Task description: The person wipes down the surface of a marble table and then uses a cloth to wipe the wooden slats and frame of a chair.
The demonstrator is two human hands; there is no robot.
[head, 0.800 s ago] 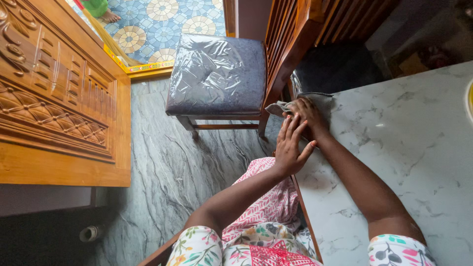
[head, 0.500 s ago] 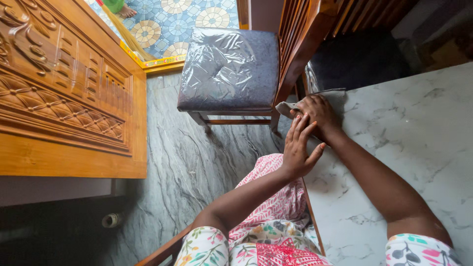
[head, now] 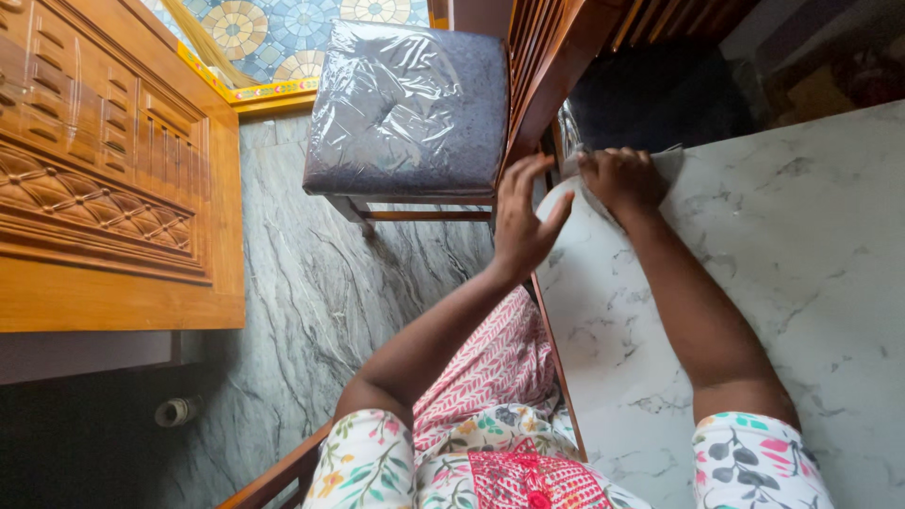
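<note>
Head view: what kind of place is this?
Most likely a home dining area. A white marble-look table has wooden dining chairs pulled up to it, one with a plastic-wrapped cushioned seat. A carved wooden door and grey veined stone floor also suggest a house. The right hand presses a grey cloth at the table's corner.

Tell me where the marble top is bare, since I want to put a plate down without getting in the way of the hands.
The marble table is bare to the right of the right forearm, out to the far edge. The near corner is crowded: the right hand presses a grey cloth there, and the left hand hovers open beside the corner edge.
</note>
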